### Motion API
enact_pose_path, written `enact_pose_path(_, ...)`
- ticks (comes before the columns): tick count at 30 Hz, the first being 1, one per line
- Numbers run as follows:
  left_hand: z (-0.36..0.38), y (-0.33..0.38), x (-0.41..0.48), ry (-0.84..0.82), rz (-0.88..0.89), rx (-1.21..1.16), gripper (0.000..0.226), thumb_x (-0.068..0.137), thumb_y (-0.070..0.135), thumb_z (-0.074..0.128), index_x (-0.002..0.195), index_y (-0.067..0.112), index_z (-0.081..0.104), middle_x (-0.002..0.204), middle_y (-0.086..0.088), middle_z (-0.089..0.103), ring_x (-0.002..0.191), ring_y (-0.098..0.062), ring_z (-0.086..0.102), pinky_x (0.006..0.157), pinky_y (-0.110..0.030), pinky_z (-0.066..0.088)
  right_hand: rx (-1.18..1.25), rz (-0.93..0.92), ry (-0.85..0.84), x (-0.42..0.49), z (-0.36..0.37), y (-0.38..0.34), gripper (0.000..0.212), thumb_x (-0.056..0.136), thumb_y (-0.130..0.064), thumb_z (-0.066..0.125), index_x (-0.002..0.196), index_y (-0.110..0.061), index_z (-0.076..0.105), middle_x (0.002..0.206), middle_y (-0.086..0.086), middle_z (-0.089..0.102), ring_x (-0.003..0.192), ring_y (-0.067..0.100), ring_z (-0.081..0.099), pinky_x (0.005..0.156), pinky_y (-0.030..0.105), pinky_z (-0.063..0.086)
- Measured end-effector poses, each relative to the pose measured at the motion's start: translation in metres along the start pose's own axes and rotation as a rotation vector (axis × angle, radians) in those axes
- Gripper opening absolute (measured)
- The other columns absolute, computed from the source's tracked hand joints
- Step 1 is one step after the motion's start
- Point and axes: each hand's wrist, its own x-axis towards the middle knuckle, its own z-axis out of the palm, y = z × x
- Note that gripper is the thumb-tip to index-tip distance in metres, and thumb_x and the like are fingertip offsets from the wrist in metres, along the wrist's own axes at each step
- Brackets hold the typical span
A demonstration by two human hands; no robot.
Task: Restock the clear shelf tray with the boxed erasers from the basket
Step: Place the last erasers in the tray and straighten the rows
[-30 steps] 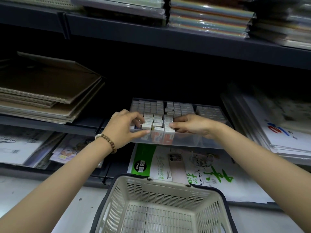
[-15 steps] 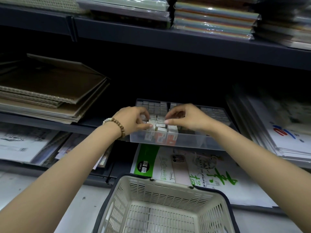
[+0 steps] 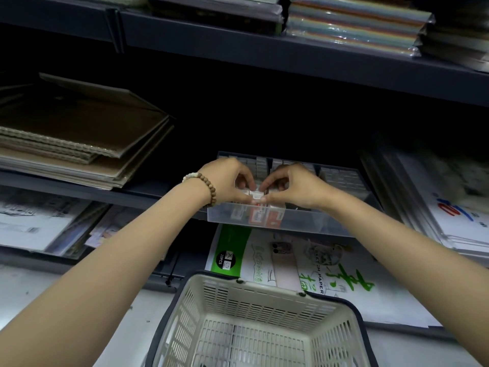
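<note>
Both hands are curled in over the front of the tray (image 3: 312,223), fingers drawn narrow. The left hand (image 3: 227,181) and right hand (image 3: 293,185) bring thumb and forefinger tips together until they nearly touch each other, and between those tips sits the white top of one of the erasers (image 3: 257,199), pinched from either side. More boxes stand directly under the fingertips, their red and white faces showing through the clear front wall. Packed grey rows run on behind the knuckles and out past the right hand's little finger. The basket (image 3: 264,290) lies below the wrists, well apart from the fingers; the part in view holds no boxes, though its near end is cut off, so the restocking looks close to finished and this reads as squaring up the front row. These boxes should handle as light, stiff card, smooth enough to slide against each other and small enough that only fingertips fit. The best hold is likely across the two narrow sides near the top, thumb against forefinger, with gentle pressure so the corners are not dented. A sideways nudge could tip the neighbours under the palms. A bead bracelet (image 3: 209,186) rings the left wrist, behind the fingers.
</note>
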Motion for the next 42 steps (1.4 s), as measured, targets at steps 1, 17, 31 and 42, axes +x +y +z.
enact_pose_path(1,0.001,0.000,0.001,-0.007,-0.001,-0.008,0.031,0.076,0.039,0.074,0.101,0.021,0.068,0.084,0.007,0.056,0.077,-0.008,0.052,0.068,-0.021,0.044,-0.008,-0.004,0.000,0.000,0.000,0.000,0.018,0.073,-0.030,0.079,0.086,-0.023,0.069,0.077,-0.020,0.054,0.068,-0.009,0.049,0.061,0.002,0.035)
enact_pose_path(17,-0.005,0.004,0.005,-0.150,-0.014,-0.087,0.032,0.078,0.033,0.073,0.104,0.014,0.068,0.085,-0.002,0.058,0.076,-0.015,0.052,0.069,-0.027,0.045,-0.035,0.026,-0.025,0.001,-0.001,-0.005,0.027,0.070,-0.037,0.079,0.090,-0.022,0.068,0.082,-0.018,0.053,0.073,-0.003,0.048,0.062,0.008,0.034)
enact_pose_path(31,-0.001,0.001,-0.007,-0.027,0.001,-0.112,0.026,0.081,0.029,0.071,0.102,0.014,0.065,0.082,0.002,0.061,0.065,-0.006,0.051,0.060,-0.017,0.041,-0.080,-0.019,0.080,-0.006,0.012,-0.004,0.022,0.079,-0.024,0.072,0.097,-0.013,0.065,0.075,-0.015,0.045,0.064,0.002,0.042,0.056,0.011,0.034)
enact_pose_path(42,-0.017,-0.003,-0.014,-0.106,-0.182,0.032,0.037,0.078,0.042,0.071,0.092,0.008,0.072,0.083,0.002,0.067,0.076,-0.013,0.062,0.074,-0.026,0.053,0.142,0.029,0.098,-0.009,0.010,0.002,0.022,0.070,-0.030,0.081,0.083,-0.018,0.067,0.071,-0.012,0.054,0.058,-0.004,0.047,0.052,0.007,0.036)
